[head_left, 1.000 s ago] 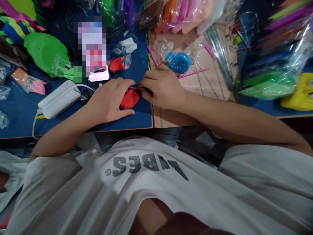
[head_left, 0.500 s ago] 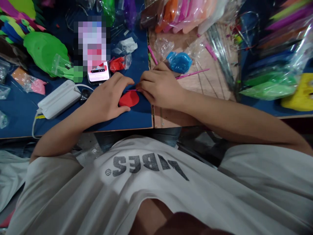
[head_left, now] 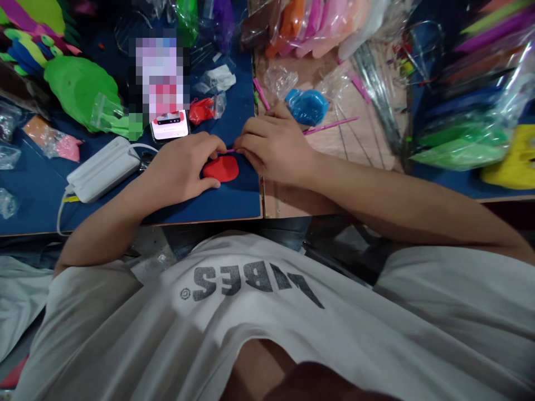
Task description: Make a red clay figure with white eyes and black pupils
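Note:
A flat, rounded red piece, perhaps modelling clay (head_left: pixel 221 169), lies on the blue tabletop between my hands. My left hand (head_left: pixel 179 167) is curved around its left side, thumb and index finger apart, the thumb by the lower edge. My right hand (head_left: pixel 278 145) pinches a thin pink stick (head_left: pixel 231 150) just above the red piece. The left index fingertip meets the stick's left end. Beyond the right hand another pink length (head_left: pixel 334 124) shows; the hand hides whether the two are one. A blue lump in clear wrap (head_left: pixel 307 107) sits beside the right knuckles.
A lit phone (head_left: pixel 170 127) stands behind my left hand, cabled to a white power bank (head_left: pixel 103 169). Red wrapped clay (head_left: pixel 203 110) lies nearby. Bagged coloured packs (head_left: pixel 317 25) fill the back. Metal rods (head_left: pixel 378 94) lie on the wooden board (head_left: pixel 288 203). A green leaf-like shape (head_left: pixel 81 92) is at left.
My left index finger has come down to the pink stick's end, closing the gap to the right fingers. The stick's left end is slightly higher. The red piece has barely shifted.

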### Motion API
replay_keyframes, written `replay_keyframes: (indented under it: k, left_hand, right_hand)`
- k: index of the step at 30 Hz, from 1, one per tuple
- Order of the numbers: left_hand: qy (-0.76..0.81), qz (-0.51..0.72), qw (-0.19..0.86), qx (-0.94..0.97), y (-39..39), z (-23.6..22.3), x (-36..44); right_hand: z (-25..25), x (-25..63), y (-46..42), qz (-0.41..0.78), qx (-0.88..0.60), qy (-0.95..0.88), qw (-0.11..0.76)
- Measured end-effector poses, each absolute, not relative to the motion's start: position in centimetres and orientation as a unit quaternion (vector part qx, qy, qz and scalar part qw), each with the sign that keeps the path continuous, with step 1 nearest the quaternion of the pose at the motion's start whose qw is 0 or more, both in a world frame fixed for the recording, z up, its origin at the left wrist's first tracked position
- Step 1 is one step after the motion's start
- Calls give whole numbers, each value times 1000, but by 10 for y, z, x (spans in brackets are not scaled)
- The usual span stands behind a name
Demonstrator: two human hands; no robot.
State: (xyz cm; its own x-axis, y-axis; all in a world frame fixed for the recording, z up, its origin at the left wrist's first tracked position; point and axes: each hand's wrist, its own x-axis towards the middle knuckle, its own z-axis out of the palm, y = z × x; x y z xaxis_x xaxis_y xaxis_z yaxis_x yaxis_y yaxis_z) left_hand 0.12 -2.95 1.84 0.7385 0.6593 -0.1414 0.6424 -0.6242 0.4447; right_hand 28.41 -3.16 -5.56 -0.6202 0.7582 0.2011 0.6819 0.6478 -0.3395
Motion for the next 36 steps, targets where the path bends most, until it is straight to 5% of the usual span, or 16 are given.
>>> replay_keyframes:
  k: [29,36]
  left_hand:
    - [190,17,285,939,-24,18,1]
    - [239,3,204,949,-28,3,5]
  right_hand:
    - [-69,291,-27,55,-453,-847,273]
    - [-74,293,-25,41,-439,-830,343]
